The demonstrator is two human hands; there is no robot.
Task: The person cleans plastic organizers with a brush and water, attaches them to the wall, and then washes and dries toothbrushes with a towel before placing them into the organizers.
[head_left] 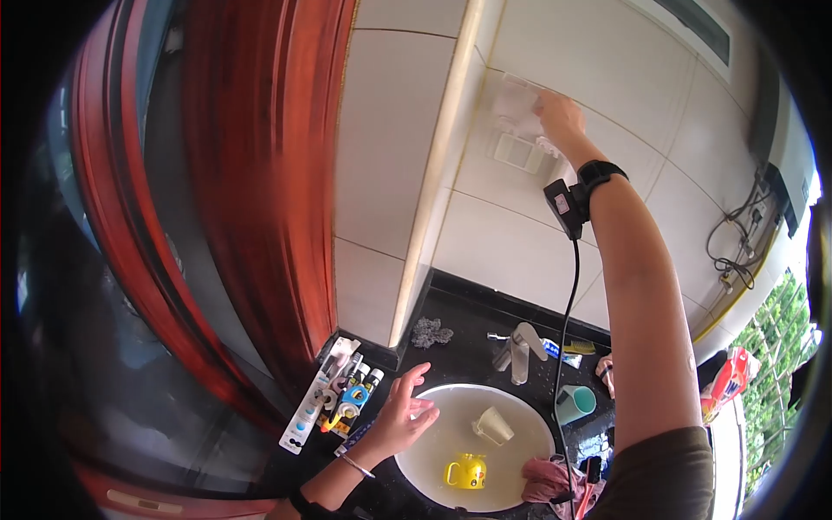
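Note:
My right hand (559, 120) is raised high against the tiled wall, its fingers curled at the edge of a clear plastic wall holder (518, 102). What the fingers pinch there is hidden. A white soap-dish-like tray (518, 152) is fixed just below. My left hand (403, 416) hovers by the left rim of the white sink (416, 468), fingers apart and holding nothing. Inside the sink, a yellow cup with a handle (468, 472) stands near the front, and a cream-coloured cup (494, 426) lies tilted on its side.
Behind the sink is a faucet (522, 351); a teal cup (575, 404) stands to its right. A pink cloth (549, 479) hangs on the sink's right rim. Toothbrush packs and small bottles (351, 394) crowd the left counter. A black cable (572, 321) drops from my right wrist.

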